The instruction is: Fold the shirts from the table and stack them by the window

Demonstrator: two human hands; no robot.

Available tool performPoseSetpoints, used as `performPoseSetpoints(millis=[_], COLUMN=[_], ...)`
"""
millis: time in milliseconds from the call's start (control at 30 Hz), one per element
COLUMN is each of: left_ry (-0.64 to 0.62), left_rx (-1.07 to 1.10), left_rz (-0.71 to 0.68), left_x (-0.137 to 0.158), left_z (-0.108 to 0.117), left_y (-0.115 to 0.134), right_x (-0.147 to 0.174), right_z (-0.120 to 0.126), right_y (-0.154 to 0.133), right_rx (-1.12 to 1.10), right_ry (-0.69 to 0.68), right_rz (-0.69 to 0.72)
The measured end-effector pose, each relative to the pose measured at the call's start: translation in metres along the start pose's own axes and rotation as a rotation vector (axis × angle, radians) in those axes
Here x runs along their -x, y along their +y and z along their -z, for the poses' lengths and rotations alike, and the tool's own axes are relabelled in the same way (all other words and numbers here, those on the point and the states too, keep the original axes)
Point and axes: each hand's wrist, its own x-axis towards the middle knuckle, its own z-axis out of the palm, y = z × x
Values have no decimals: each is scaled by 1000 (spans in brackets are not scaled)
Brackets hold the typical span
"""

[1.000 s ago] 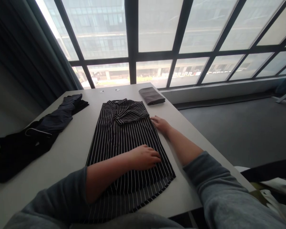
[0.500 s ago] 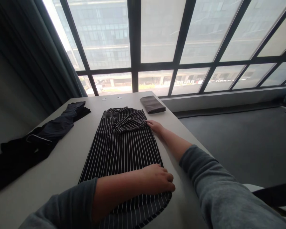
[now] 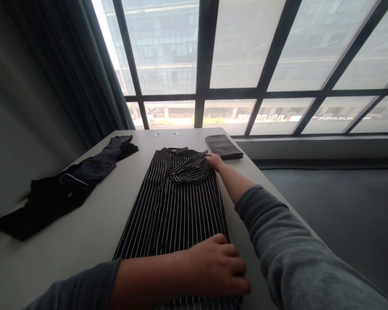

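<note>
A black shirt with white stripes (image 3: pixel 181 211) lies lengthwise on the white table, its collar toward the window. One sleeve is folded across its upper part. My right hand (image 3: pixel 214 161) is closed on the shirt's edge near the shoulder on the right, and the cloth there is lifted a little. Reaching across the lower part of the shirt, my left hand (image 3: pixel 221 266) has its fingers curled over the right edge near the hem. Its fingertips are partly hidden, and the hem runs out of view below.
Dark garments (image 3: pixel 80 181) lie in a heap along the table's left side. Near the far right corner sits a folded grey-brown cloth (image 3: pixel 224 146). Beyond the white table (image 3: pixel 132 170) are a large window (image 3: pixel 236 47) and a dark curtain (image 3: pixel 80 64).
The view has shifted left and slightly up. My right hand has pinched and raised the shirt's shoulder edge. My left hand stays at the lower right edge.
</note>
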Motion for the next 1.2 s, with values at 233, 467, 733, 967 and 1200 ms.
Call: performPoseSetpoints(millis=[233, 467, 733, 967, 1200], left_ry=[104, 85, 63, 71, 8], left_rx=[-29, -51, 51, 183, 241], left_rz=[47, 216, 253, 214, 193], left_x=[49, 133, 172, 180, 181], left_z=[38, 44, 20, 7, 6], left_y=[7, 18, 24, 23, 26], right_x=[-17, -19, -2, 12, 36], right_z=[-4, -61, -110, -125, -116], right_y=[-83, -152, -147, -140, -151], right_rx=[-3, 116, 203, 226, 217], right_ry=[-76, -199, -287, -193, -78], right_rz=[124, 137, 66, 82, 191])
